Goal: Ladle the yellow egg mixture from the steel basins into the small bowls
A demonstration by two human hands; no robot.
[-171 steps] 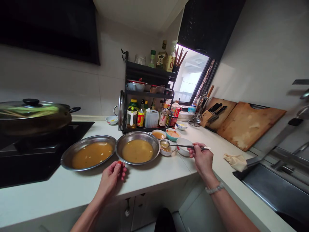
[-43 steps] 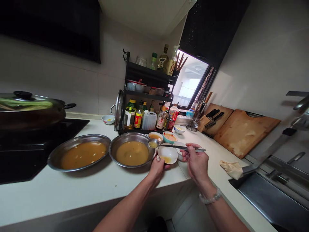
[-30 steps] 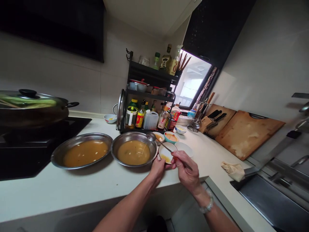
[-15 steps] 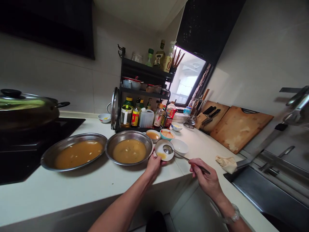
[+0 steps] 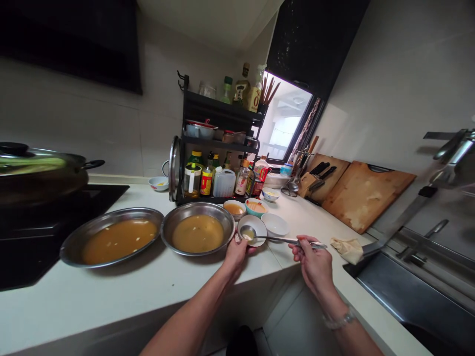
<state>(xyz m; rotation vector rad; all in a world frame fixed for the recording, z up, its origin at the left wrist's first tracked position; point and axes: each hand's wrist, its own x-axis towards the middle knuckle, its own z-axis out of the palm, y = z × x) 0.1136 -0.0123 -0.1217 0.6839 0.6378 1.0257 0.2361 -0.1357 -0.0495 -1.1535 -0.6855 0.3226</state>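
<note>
My left hand [image 5: 236, 253] is closed on the near left rim of a small white bowl [image 5: 260, 228], which tilts toward it. A little yellowish stuff lies low in that bowl. My right hand [image 5: 315, 262] grips the handle of a metal spoon [image 5: 282, 240]. The spoon's round scoop is down inside the bowl, close to my left fingers, with some pale yellow liquid in it. Left of the bowl stands a steel basin [image 5: 230, 236] of brownish broth. Behind are two small bowls of orange-brown liquid, a white bowl [image 5: 233, 209] and a green-rimmed bowl [image 5: 256, 207]. Another white bowl [image 5: 275, 225] stands on the right.
A second steel basin [image 5: 69, 249] of broth is beside the hob [image 5: 33, 222], where a lidded pan [image 5: 40, 185] sits. A black rack [image 5: 222, 141] of bottles stands behind. On the right are cutting boards [image 5: 365, 195], a cloth [image 5: 347, 250] and a sink [image 5: 419, 291].
The spoon's scoop has moved left and down inside the bowl, toward the yellowish stuff, and now holds some. My right hand has turned, and the spoon handle lies flatter.
</note>
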